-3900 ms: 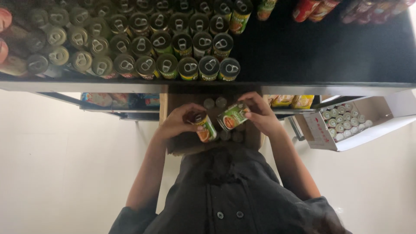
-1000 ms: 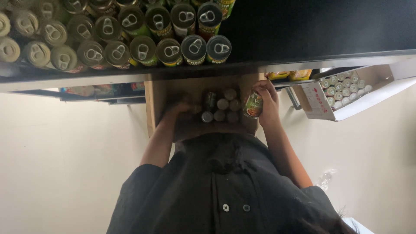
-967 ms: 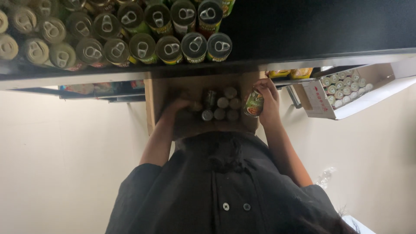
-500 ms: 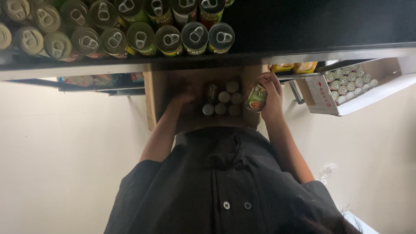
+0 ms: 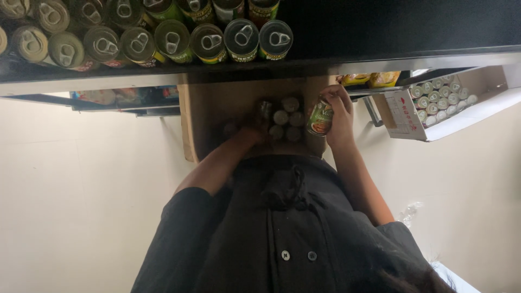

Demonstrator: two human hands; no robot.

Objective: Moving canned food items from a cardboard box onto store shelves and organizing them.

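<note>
One green can [image 5: 320, 118] is now lifted up at 3 o'clock of the box [image 5: 190, 125], squeezed in my right hand [image 5: 337, 111], while my left hand [image 5: 251, 130] has dropped among the cans [image 5: 286, 118] inside, grip hidden.

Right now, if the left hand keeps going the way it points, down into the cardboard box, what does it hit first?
Most likely the cans standing in the cardboard box: the left hand is already down beside them, fingers towards that cluster. The box is dim, so contact is unclear.

The left hand [image 5: 251, 126] has given up its can and reached down, seemingly among the cans [image 5: 286, 118] in the cardboard box [image 5: 209, 116].
</note>
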